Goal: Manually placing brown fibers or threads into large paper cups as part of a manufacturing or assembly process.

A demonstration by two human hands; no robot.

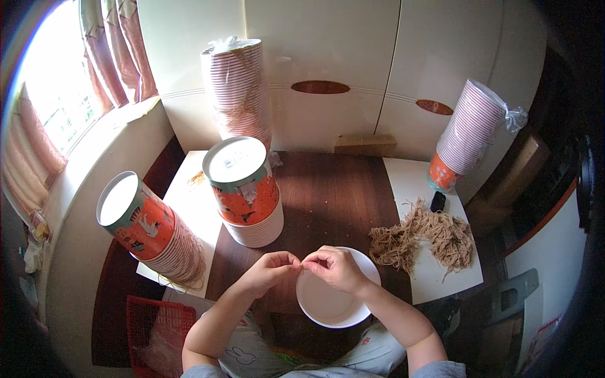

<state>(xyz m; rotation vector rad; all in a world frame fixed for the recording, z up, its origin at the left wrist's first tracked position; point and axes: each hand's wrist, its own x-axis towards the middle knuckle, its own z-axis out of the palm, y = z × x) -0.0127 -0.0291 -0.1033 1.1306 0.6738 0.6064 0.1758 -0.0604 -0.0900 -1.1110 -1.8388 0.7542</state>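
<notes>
My left hand [272, 269] and my right hand [335, 267] meet at the left side of a white paper bucket [372, 277], which faces open toward me close to my lap. Both are closed, thumb and forefinger pinched, with the fingertips almost touching. Whatever they pinch is too small to make out. The right hand and wrist cover part of the bucket's upper rim and inside. To the right of the bucket lies a heap of tan cord [435, 236], loose strands hanging about its edges.
Orange printed buckets form an upside-down stack [246, 195] on the dark table [334, 195] and a leaning stack [151, 227] at left. Taller wrapped stacks stand at the back [236, 94] and right [469, 129]. A black object [438, 201] touches the cord; a red basket [154, 327] sits lower left.
</notes>
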